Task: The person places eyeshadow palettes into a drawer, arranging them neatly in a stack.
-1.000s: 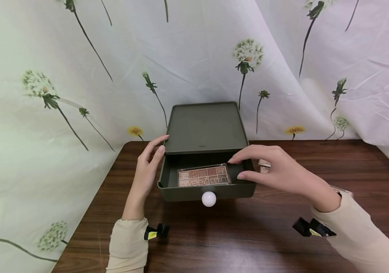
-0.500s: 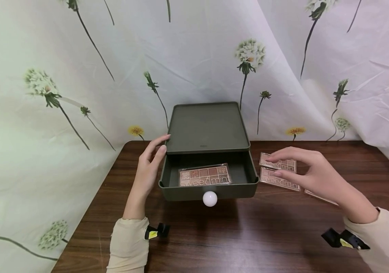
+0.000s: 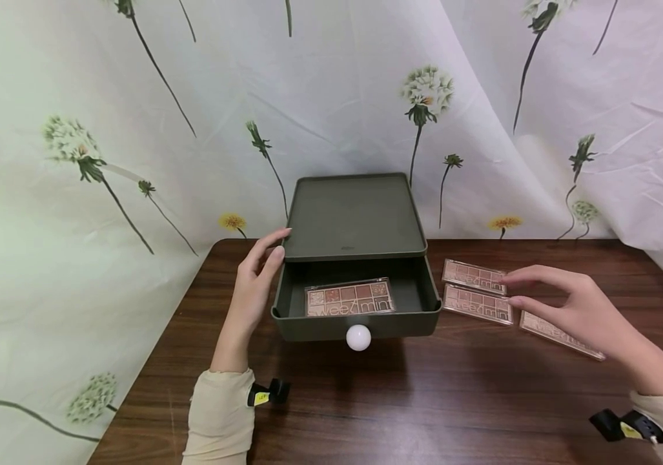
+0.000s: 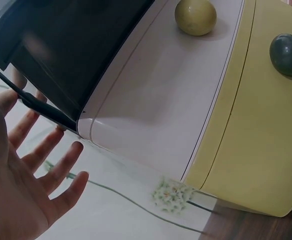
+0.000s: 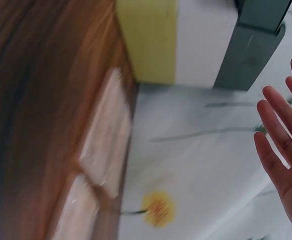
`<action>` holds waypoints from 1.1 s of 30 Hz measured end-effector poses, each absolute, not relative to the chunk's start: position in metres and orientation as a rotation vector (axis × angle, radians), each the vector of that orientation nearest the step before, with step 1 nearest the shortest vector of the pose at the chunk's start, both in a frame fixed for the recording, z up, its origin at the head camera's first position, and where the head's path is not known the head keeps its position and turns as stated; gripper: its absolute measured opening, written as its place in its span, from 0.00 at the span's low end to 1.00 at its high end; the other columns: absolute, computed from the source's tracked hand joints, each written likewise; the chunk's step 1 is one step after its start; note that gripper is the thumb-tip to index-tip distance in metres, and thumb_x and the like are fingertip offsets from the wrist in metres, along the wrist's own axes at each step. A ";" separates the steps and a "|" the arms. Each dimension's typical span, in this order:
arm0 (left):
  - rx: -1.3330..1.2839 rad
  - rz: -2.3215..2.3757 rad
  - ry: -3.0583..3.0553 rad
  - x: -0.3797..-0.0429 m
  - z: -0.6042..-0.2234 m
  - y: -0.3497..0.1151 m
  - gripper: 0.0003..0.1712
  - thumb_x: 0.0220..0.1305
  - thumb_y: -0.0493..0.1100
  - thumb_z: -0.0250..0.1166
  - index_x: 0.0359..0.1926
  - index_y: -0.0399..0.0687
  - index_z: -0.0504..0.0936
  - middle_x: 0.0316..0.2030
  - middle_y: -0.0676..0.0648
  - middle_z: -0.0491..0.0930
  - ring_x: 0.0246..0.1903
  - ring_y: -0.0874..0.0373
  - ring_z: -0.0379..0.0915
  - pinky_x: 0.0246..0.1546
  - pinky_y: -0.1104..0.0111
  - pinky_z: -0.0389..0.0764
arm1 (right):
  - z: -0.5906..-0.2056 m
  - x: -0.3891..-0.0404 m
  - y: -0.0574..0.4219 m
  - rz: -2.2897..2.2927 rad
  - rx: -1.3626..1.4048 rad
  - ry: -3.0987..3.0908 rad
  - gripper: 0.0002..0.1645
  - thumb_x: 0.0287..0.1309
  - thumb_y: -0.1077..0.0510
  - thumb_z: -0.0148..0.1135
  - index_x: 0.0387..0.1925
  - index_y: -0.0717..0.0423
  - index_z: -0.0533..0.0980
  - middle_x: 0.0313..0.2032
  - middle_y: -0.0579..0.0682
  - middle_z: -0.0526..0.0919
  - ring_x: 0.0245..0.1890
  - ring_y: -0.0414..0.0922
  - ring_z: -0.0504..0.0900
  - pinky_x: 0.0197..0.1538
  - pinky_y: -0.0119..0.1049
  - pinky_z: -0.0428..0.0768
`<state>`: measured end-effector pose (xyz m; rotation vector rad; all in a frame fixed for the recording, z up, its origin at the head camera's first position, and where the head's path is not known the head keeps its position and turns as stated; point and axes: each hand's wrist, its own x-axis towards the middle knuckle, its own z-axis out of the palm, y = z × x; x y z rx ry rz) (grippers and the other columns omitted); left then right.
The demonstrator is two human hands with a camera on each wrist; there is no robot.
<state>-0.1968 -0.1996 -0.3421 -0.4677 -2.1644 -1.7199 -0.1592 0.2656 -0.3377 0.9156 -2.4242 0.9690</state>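
A unit of three drawers stands on the desk, in front of a flowered cloth on the far side. Its green top drawer is pulled out to the near side, knob foremost, which gives a way in from above. One palette lies flat inside it, set to the left and slightly askew, leaving bare drawer floor on the right. The white drawer and yellow drawer beneath look pushed in.

The left grip is at the unit's left side, thumb and fingers apart, clamped on nothing; it touches the edge there, probably to steady the unit while the top drawer juts out. The right grip is apart too, with a gap between thumb and forefinger, over the right ends of a far palette and a near palette. Those two lie one behind the other, just right of the unit (the right wrist view blurs them, though the fingers there look clear of both). A third palette lies farther right and slants nearer, partly hidden by the hand. All three seem placed for easy reach from the right.
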 end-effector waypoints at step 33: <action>-0.455 -1.716 -2.174 -0.197 -0.343 -0.199 0.21 0.76 0.43 0.53 0.66 0.51 0.75 0.62 0.53 0.72 0.48 0.56 0.68 0.51 0.66 0.67 | -0.422 -0.176 0.373 0.900 0.480 -2.870 0.27 0.48 0.54 0.79 0.51 0.55 0.81 0.46 0.45 0.84 0.44 0.19 0.72 0.42 0.16 0.67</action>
